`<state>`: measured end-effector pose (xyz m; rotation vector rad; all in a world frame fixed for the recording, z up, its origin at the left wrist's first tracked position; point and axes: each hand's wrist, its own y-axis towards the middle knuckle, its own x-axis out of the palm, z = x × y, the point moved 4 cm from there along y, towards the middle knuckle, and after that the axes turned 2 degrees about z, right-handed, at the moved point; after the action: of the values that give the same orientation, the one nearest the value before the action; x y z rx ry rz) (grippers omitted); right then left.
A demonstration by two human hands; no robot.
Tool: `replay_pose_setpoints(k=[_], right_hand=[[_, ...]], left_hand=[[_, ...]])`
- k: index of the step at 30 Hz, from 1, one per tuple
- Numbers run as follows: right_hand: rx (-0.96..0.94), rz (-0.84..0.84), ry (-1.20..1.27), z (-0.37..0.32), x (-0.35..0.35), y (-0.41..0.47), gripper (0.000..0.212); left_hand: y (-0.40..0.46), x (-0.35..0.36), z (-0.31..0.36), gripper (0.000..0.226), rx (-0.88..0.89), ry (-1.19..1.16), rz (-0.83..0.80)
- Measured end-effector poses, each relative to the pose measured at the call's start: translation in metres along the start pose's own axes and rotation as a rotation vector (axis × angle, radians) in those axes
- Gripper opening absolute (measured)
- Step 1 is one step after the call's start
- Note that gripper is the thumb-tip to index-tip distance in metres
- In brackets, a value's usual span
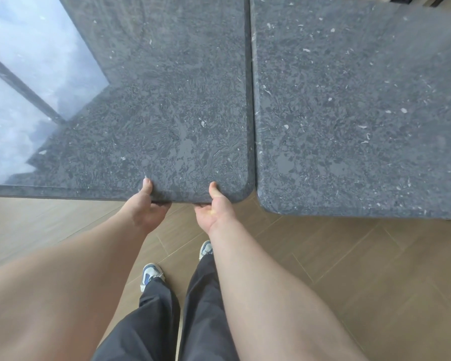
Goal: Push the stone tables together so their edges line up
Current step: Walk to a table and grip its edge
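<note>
Hands (151, 204) (215, 207) gripping left stone table's (154, 100) near edge, right table (362, 113) alongside, nearer

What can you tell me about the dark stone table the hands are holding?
The left dark grey speckled stone table has a polished top with pale flecks, a rounded near-right corner and a window reflection on its left. The left hand and right hand grip its near edge, thumbs on top. Its right side runs close along the right stone table, whose near edge sits nearer the person, so they do not line up.
</note>
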<state>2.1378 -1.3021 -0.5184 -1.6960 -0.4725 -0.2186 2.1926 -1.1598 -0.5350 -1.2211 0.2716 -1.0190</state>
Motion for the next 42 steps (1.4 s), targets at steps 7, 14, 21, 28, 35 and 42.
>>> replay_pose_setpoints(k=[7, 14, 21, 28, 35, 42], right_hand=[[0.007, 0.002, -0.007, 0.001, -0.005, -0.003, 0.047], [0.047, -0.011, -0.007, 0.001, -0.014, -0.003, 0.043], [0.112, -0.041, -0.011, -0.004, -0.018, -0.001, 0.025], [0.1, -0.028, -0.015, 0.002, -0.023, 0.006, 0.014], [0.036, 0.036, -0.049, 0.002, -0.018, 0.002, 0.038], [-0.039, 0.19, -0.052, -0.024, -0.023, -0.018, 0.051]], left_hand=[[-0.005, -0.001, -0.004, 0.039, 0.021, -0.002, 0.009], [-0.011, -0.004, -0.01, 0.03, 0.014, -0.015, 0.025], [-0.014, -0.003, -0.011, 0.037, 0.005, -0.021, 0.063], [-0.012, -0.009, -0.009, 0.033, -0.028, -0.024, 0.06], [-0.014, -0.013, -0.012, 0.036, -0.155, -0.072, 0.109], [-0.019, -0.008, 0.008, 0.041, -0.194, 0.085, 0.219]])
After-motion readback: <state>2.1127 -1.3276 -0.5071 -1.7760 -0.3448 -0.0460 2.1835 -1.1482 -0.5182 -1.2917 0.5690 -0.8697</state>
